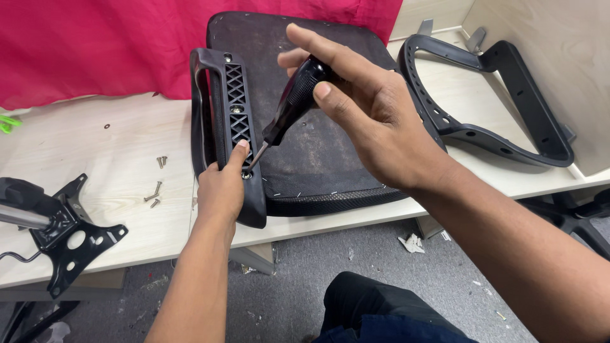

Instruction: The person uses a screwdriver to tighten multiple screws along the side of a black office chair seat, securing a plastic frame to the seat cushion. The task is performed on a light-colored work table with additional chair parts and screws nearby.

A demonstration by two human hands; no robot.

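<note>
My right hand [375,121] is closed around the black handle of a screwdriver [289,108], thumb and fingers wrapped on its top end, the shaft slanting down to the left. Its tip meets a screw at the near end of a black plastic armrest [230,121] with a lattice-patterned underside. My left hand [221,187] grips that near end of the armrest, fingers curled around its edge and the thumb pressed right beside the screwdriver tip.

The armrest lies against the left edge of an upturned chair seat [318,152], dark and dusty on its underside, with a mesh rim at the front that overhangs the bench edge a little. All this rests on a pale wood-grain bench [114,159]. A few loose screws [155,190] lie on the bench to the left of my left hand, well apart from the armrest. Farther left, at the bench's edge, sits a black metal chair mechanism plate [67,235]. To the right, a curved black backrest frame [483,101] lies against a pale partition wall [546,44]. A red cloth [95,44] hangs behind the bench. Below is grey carpet floor [394,279] littered with scraps of paper.
</note>
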